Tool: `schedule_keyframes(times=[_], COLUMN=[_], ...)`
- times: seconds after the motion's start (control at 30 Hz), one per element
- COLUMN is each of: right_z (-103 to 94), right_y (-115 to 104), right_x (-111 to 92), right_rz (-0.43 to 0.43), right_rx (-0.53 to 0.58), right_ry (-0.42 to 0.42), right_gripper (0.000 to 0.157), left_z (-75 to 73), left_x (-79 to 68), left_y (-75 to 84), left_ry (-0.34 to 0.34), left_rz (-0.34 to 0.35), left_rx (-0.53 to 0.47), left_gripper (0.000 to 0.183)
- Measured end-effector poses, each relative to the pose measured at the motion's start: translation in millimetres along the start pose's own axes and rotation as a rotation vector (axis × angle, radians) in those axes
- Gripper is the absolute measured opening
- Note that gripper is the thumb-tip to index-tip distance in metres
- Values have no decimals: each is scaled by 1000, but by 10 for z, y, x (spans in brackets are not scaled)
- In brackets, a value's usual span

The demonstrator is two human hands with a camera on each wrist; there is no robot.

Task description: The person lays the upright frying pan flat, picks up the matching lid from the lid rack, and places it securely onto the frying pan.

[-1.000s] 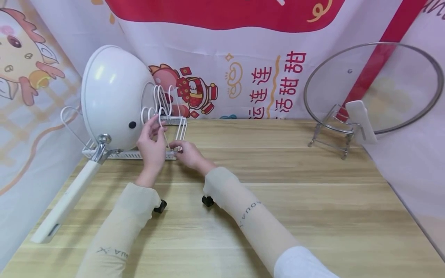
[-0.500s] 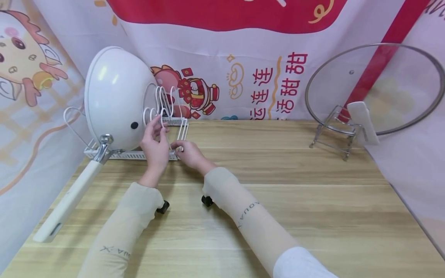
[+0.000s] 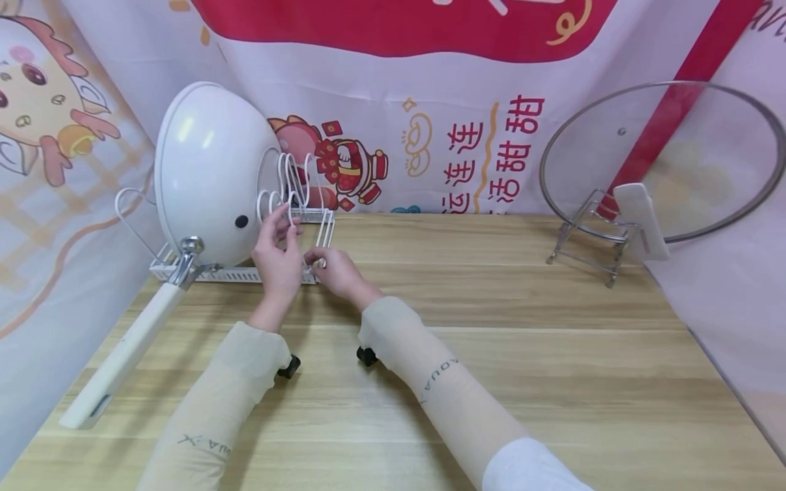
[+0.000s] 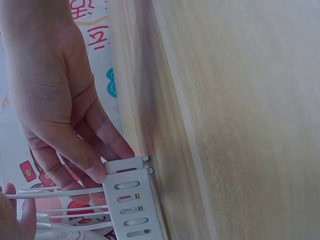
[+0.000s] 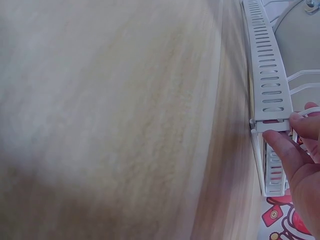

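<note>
Left hand (image 3: 278,262) is pinching a wire loop (image 4: 80,191) of the white rack (image 3: 233,275). Right hand (image 3: 338,273) is gripping the right end of the front rail (image 5: 270,103), fingers narrow around it. Rack is standing on the bench (image 3: 491,382), back left, and is holding a white pan (image 3: 209,177) on its side. Glass lid (image 3: 614,150) is leaning in a metal stand (image 3: 580,256), far right.

This place looks like a little booth set out with kitchen things. Printed cloth (image 3: 368,75) makes the walls at left, far and right, with cartoons (image 3: 353,167) and red Chinese words (image 3: 516,157). The wood table (image 3: 552,382) has a white wok (image 3: 211,177) in a white rack (image 3: 236,275) at the left and a glass lid (image 3: 669,150) at the far right.
</note>
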State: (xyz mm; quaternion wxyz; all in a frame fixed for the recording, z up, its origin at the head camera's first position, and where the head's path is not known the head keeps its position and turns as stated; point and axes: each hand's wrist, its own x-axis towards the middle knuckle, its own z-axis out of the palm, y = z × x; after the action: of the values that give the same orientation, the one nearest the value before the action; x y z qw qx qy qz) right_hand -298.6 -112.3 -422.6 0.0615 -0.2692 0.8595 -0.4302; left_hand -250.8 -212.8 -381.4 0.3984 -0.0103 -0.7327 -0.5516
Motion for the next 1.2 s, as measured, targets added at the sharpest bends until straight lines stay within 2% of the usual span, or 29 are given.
schedule_keyframes(times=[1.2], right_z=[-97], right_y=[49], right_x=[-121], right_rz=[4], right_rx=[37], right_ry=[-9], right_gripper=[26], left_z=[83], left_x=[-74], left_y=[71], left_ry=[-4], left_rz=[20], left_rx=[-39], left_gripper=[38])
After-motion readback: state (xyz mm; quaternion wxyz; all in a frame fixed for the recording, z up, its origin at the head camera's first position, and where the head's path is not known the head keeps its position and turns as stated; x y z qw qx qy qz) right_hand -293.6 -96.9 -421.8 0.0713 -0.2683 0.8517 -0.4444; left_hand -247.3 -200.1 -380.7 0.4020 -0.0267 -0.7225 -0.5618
